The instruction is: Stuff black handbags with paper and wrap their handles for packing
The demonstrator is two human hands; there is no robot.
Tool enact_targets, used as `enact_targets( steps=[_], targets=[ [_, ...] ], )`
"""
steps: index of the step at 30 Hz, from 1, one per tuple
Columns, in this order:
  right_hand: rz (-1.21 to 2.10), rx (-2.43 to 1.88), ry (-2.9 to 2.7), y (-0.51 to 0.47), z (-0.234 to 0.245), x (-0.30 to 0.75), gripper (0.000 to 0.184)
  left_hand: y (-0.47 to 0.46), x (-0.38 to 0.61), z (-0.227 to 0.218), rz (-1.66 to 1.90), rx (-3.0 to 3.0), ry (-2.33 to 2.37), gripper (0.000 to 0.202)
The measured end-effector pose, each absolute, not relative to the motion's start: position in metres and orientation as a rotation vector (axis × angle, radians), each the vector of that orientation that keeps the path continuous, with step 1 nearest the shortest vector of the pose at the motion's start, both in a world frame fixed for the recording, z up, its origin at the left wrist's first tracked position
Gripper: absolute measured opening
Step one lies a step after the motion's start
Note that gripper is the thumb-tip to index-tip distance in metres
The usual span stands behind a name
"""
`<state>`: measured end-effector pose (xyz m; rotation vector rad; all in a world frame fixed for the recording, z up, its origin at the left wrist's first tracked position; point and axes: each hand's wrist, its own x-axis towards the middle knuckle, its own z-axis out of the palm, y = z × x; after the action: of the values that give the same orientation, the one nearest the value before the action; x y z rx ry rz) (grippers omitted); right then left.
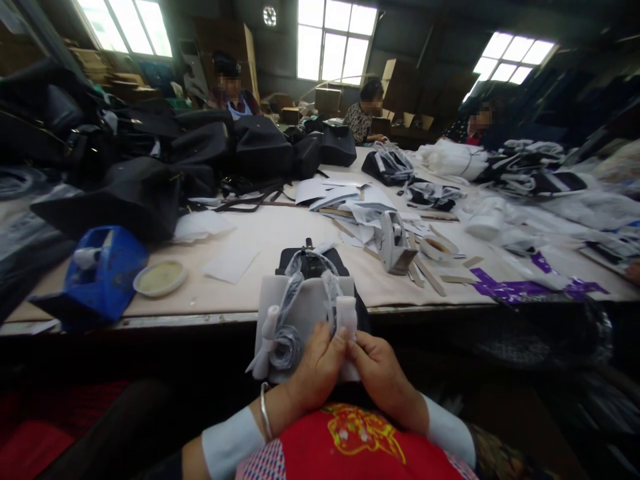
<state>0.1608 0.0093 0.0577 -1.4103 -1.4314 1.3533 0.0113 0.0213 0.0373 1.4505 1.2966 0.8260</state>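
Note:
A black handbag (313, 263) lies at the near edge of the table (280, 233), partly covered by white foam sheet (305, 310), its handles wrapped in clear plastic. My left hand (316, 370) and my right hand (383, 373) are side by side just below it. Both pinch a strip of white foam wrap (347, 315) around one handle end, fingers closed on it. A second rolled white foam piece (270, 325) sticks out at the left of the bag. A bangle sits on my left wrist.
A blue tape dispenser (103, 270) and a shallow dish (160, 277) stand at the left. A white tape dispenser (393, 243), tape roll (437, 248), paper sheets and purple strips (505, 288) lie ahead. Black bags (165, 160) pile up at the back left. Three people sit across.

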Motion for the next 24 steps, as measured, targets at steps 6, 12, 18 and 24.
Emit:
enact_targets(
  steps=[6, 12, 18, 24],
  targets=[
    [1.317, -1.436, -1.48, 0.007, 0.049, 0.161, 0.046, 0.024, 0.026, 0.051, 0.831, 1.536, 1.32, 0.052],
    [1.406, -1.338, -1.574, 0.009, 0.055, 0.17, 0.034, 0.022, 0.022, 0.045, 0.895, 1.515, 1.184, 0.057],
    [1.128, -1.294, -1.885, 0.003, 0.078, 0.199, 0.014, 0.029, 0.02, 0.029, 0.868, 1.442, 1.233, 0.061],
    [0.846, -1.598, -1.4, 0.046, 0.071, 0.271, 0.024, 0.029, 0.028, 0.02, 0.988, 1.533, 1.326, 0.057]
  ],
)
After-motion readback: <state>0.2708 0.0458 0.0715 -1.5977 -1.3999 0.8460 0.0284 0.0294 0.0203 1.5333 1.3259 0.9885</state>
